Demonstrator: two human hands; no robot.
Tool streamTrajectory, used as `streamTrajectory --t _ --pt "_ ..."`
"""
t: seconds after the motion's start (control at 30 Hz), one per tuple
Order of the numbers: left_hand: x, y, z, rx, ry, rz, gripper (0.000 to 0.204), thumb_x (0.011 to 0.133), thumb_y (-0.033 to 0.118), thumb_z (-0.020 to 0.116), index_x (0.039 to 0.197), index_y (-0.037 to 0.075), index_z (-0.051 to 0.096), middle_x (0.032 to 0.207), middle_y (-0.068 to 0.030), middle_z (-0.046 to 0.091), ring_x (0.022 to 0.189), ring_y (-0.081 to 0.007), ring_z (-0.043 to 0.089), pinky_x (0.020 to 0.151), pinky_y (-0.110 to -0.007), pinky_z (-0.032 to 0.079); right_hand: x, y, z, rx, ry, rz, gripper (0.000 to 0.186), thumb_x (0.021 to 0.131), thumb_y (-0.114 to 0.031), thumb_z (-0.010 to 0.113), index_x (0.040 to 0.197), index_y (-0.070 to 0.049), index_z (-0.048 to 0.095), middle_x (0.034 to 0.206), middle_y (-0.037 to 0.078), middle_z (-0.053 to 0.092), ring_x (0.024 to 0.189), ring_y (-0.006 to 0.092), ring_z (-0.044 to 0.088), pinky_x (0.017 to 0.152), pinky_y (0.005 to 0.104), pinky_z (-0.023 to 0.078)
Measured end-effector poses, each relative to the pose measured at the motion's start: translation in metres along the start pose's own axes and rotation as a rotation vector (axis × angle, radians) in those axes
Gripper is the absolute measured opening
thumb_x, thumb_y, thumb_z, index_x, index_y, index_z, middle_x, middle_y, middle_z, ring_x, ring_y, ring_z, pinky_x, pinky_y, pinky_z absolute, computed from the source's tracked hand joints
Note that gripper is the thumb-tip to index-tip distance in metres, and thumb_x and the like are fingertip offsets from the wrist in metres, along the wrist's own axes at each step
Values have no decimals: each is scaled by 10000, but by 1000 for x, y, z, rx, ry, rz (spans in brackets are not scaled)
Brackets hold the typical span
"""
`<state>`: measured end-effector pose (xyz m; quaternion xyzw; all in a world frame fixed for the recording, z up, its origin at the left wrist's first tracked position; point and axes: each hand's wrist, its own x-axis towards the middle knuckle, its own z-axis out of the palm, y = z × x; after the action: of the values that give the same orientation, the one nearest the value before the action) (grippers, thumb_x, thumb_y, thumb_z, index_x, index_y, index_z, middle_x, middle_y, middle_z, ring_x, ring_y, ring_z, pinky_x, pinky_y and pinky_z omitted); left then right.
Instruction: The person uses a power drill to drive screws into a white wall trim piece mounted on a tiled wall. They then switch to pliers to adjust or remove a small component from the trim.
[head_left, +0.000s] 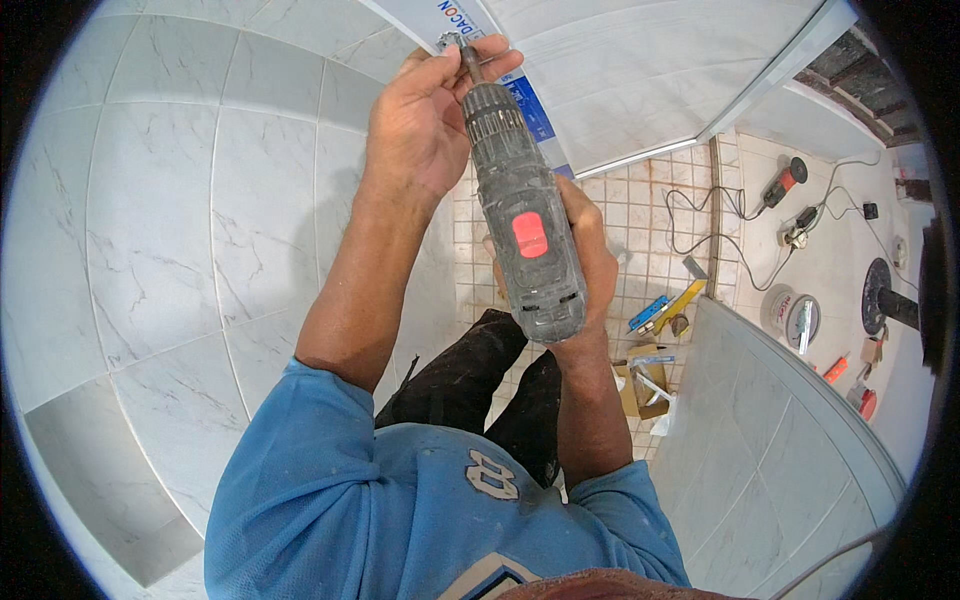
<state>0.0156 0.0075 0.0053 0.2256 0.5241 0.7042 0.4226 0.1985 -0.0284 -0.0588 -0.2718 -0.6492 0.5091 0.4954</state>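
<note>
A dusty grey and black cordless drill with a red patch on top points up and away from me. My right hand is wrapped around its grip, which is mostly hidden under the body. At the far end, my left hand pinches a small shiny metal piece by the tip of the bit. The thumb and fingers lie around the bit holder, and the metal piece's exact kind is hard to make out. Just behind the fingertips stands a white panel with blue-and-white printed film on its edge.
Marbled tile wall rises on my left, with a recess low down. On the tiled floor lie a blue tool, a yellow-handled tool and an open cardboard box. Beyond the low partition are an angle grinder, cords and a bucket.
</note>
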Motion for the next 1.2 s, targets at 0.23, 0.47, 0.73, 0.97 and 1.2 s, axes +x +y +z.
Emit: streamTrajectory --t 0.23,0.47,0.73,0.97,1.2 --pt "3 1 -1 15 8 -16 373 1087 209 499 1267 -95 619 1262 -215 700 1301 -366 636 947 -399 580 0 2 4 44 5 33 727 803 -140 914 1387 29 514 1278 192 674 1115 228 719 926 346 598" --pt "11 -8 -18 69 -33 -12 389 1059 227 555 1323 -57 581 1175 -235 725 1135 -281 690 900 -367 570 2 -5 9 9 16 43 716 810 -82 872 1411 42 504 1288 179 658 1130 240 696 966 355 565" --pt "30 -18 -45 824 -15 406 568 838 21 756 1357 6 527 1099 -107 684 1061 -190 656 962 -351 528 -1 -7 13 22 -8 128 744 797 -42 843 1450 40 495 1345 189 613 1197 250 662 1019 362 540" --pt "46 -29 -47 656 -48 414 632 835 73 865 1357 5 515 1198 -136 673 1109 -217 671 913 -372 603 1 -15 14 6 -69 279 788 807 -74 851 1490 20 470 1304 174 662 1143 235 694 993 374 565" --pt "40 -30 -35 646 32 426 568 827 86 874 1284 26 542 1118 -91 690 1055 -195 679 964 -371 557 8 -28 8 -44 -82 342 809 805 -82 857 1506 2 464 1307 179 670 1148 231 702 1003 380 570"
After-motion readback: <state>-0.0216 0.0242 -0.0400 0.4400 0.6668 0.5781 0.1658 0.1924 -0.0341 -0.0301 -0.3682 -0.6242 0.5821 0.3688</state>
